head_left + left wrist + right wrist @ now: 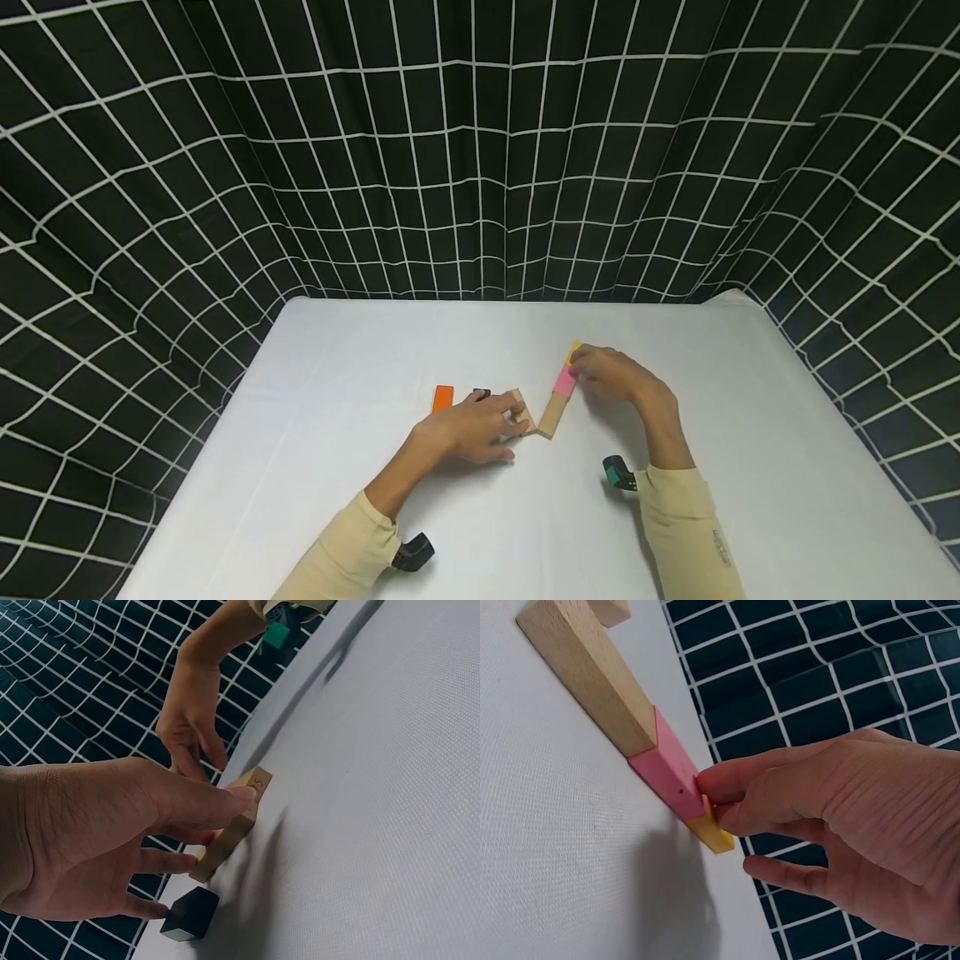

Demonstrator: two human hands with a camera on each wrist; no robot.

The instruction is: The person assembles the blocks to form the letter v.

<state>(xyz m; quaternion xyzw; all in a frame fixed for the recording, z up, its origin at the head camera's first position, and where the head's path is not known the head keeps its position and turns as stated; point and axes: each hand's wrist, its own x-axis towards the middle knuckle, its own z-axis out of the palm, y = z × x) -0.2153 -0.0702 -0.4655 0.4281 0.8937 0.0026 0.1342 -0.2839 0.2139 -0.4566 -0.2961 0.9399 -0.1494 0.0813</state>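
My left hand point(476, 429) reaches over a light wooden block point(232, 825), pinching it between thumb and fingers in the left wrist view. A black block point(191, 913) stands by that hand's little finger. My right hand point(611, 372) is at the far end of a straight row. This row joins a plain wooden block point(592, 675), a pink block point(671, 769) and a yellow block point(714, 831). Thumb and forefinger close on the yellow block, one fingertip against the pink block's edge. The two wooden pieces meet at an angle in the head view.
An orange block point(442, 397) lies left of the left hand. White cloth covers the table point(525, 525). Dark curtains with a white grid point(480, 167) stand behind and at both sides. Each wrist carries a small black camera point(618, 472).
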